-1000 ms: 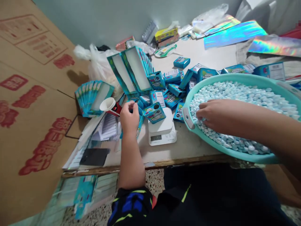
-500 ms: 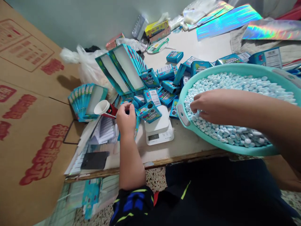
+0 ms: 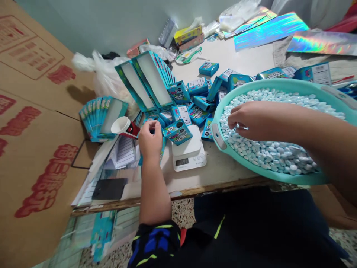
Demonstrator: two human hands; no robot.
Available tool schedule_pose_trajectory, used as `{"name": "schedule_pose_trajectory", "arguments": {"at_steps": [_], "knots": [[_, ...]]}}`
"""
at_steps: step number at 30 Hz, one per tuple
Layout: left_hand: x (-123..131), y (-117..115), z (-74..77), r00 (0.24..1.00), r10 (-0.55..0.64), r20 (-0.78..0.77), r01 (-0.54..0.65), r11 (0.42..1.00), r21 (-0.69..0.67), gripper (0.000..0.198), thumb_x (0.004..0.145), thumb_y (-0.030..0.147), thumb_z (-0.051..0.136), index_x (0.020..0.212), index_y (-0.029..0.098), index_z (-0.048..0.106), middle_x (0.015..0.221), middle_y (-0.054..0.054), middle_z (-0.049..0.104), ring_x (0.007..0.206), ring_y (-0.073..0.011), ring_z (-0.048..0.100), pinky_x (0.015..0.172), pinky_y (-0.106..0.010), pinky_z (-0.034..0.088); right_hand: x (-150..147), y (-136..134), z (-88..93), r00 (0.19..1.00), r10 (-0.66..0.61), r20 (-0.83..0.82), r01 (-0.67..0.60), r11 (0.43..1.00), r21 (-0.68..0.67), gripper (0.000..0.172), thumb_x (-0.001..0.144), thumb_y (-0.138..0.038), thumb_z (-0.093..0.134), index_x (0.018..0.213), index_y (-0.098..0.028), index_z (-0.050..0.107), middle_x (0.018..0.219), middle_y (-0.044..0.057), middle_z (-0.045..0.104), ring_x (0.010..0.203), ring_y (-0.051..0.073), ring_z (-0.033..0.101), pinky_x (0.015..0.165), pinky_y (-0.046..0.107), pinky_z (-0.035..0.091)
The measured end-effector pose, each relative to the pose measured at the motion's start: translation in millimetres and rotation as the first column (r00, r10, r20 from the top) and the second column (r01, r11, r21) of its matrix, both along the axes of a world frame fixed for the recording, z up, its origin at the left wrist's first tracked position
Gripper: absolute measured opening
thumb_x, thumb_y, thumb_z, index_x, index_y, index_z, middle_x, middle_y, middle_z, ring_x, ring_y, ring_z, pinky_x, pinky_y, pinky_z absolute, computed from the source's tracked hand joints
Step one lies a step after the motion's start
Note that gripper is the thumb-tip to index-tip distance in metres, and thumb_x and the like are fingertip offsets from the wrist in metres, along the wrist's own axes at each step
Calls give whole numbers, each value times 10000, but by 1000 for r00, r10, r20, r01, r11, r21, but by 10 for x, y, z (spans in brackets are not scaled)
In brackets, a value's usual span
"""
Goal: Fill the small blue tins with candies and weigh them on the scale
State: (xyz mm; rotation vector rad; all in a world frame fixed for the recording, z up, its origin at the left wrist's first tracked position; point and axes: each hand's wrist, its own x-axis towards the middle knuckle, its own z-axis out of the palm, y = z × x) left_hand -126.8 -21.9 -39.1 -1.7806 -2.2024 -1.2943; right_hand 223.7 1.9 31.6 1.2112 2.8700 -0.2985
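Note:
A turquoise oval tub full of small pale blue and white candies stands at the right. My right hand is over the candies near the tub's left end, its fingers curled in; what they hold is hidden. On a white kitchen scale rests a blue candy box, tilted. Beside that box on the left is my left hand, thumb against bent fingers; I cannot make out anything between them. Several more blue boxes lie heaped behind the scale.
A red and white paper cup tilts left of my left hand. Flat blue cartons stand fanned out behind it. A dark flat object lies near the table's front edge. A large cardboard box fills the left side.
My right hand has lifted slightly, and its fingertips show more clearly above the candies. My left hand stays beside the tilted box. The view has shifted a little.

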Motion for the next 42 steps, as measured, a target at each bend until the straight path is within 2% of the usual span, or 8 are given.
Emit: {"name": "schedule_pose_trajectory", "arguments": {"at_steps": [3, 9, 18, 23, 32, 35, 39, 42], "knots": [[-10, -10, 11, 1000, 4, 20, -5, 1000, 19, 225, 961, 379, 579, 1013, 202, 709, 1025, -60, 756, 948, -210, 694, 897, -334, 526, -10, -3, 61, 999, -17, 51, 18, 999, -30, 287, 879, -83, 504, 1021, -182, 733, 1059, 76, 725, 840, 179, 605, 804, 346, 424], [-29, -22, 3, 999, -4, 42, 3, 999, 42, 216, 972, 364, 567, 1014, 198, 699, 1055, -72, 757, 977, -207, 703, 911, -327, 530, -63, -53, 35, 999, 38, 38, -36, 999, -30, 318, 895, -100, 462, 1058, -184, 721, 1157, 96, 683, 907, 211, 635, 793, 370, 441], [28, -33, -9, 1000, -23, 5, 23, 999, 27, 203, 982, 354, 559, 1023, 210, 696, 1045, -56, 753, 997, -198, 702, 931, -320, 533, -5, -52, -22, 999, 26, 43, -28, 998, 51, 350, 902, -95, 440, 1056, -229, 724, 1173, 78, 676, 883, 209, 655, 786, 381, 463], [18, -34, -13, 999, -37, 5, 37, 999, 26, 196, 983, 348, 565, 1015, 205, 696, 1035, -54, 750, 990, -197, 698, 927, -318, 531, 7, -54, -9, 997, 26, 72, -26, 1000, -1, 363, 872, -57, 457, 1048, -243, 714, 1203, 66, 664, 973, 232, 671, 841, 391, 480], [44, -48, 7, 999, -43, 0, 43, 999, 10, 190, 983, 344, 571, 1022, 206, 695, 1037, -53, 741, 1005, -204, 694, 930, -326, 528, 54, 32, -91, 998, -27, 50, 29, 998, -50, 307, 855, -63, 489, 962, -253, 706, 1122, 57, 688, 843, 208, 639, 766, 384, 458], [45, -47, 14, 999, -48, 12, 47, 998, 44, 173, 978, 327, 580, 1034, 200, 683, 1054, -65, 732, 1006, -207, 690, 956, -341, 527, 55, 30, -61, 999, -19, 36, 21, 998, -59, 315, 846, -63, 490, 965, -249, 715, 1122, 68, 695, 837, 201, 640, 770, 378, 464], [65, -84, 27, 997, -25, 70, 12, 985, 172, 302, 1005, 329, 525, 1274, 200, 574, 1149, -98, 698, 1120, -231, 671, 1021, -389, 519, 73, 45, -53, 1000, -23, 19, 24, 999, -46, 335, 872, -67, 464, 998, -227, 730, 1132, 81, 696, 759, 158, 616, 734, 351, 458], [256, -199, 115, 1000, 3, 17, -8, 966, 259, 318, 1050, 356, 419, 1305, 209, 540, 1201, -106, 662, 1188, -242, 651, 1063, -436, 506, 129, 92, -109, 999, -30, 24, 31, 999, -22, 319, 856, -52, 490, 983, -206, 739, 1111, 83, 702, 756, 150, 599, 725, 335, 450]]}}
